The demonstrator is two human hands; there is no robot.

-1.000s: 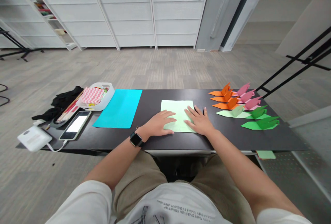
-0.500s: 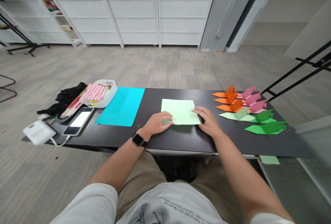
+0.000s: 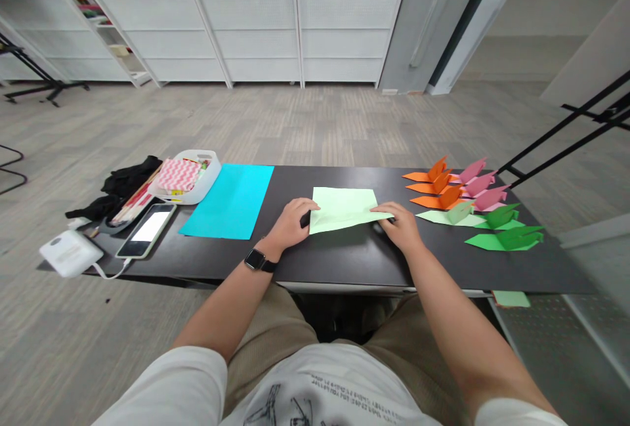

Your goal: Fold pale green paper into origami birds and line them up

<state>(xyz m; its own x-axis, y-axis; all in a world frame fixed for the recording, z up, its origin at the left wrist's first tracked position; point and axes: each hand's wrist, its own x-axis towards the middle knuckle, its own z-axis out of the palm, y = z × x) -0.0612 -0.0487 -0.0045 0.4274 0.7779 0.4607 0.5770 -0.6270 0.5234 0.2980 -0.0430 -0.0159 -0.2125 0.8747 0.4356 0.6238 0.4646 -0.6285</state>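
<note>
A grey carpeted room with white panelled walls lies behind a long black table (image 3: 344, 262), the only view being the head camera looking down on it.

Near the middle of the table lies a pale green sheet (image 3: 344, 208), its long axis running left to right, with its near edge lifted off the surface. The left hand (image 3: 290, 222) pinches the sheet's near left corner, fingers curled over the edge; the right hand (image 3: 401, 226) holds the near right corner, which tapers to a point at its fingertips. Both hands sit on the person's side of the sheet, so the paper lies away from them and between them, about equally close to each. Whether the lifted flap is already creased is hard to tell from this angle.

To the left lies a flat cyan sheet (image 3: 229, 201). Beyond it a white tray (image 3: 209, 176) holds pink chequered paper (image 3: 178, 174) and some small items I cannot make out. A phone (image 3: 146, 229) and a white device (image 3: 69, 252) lie at the far left end. To the right stand rows of folded paper figures (image 3: 472, 203) in orange, pink and green.
</note>
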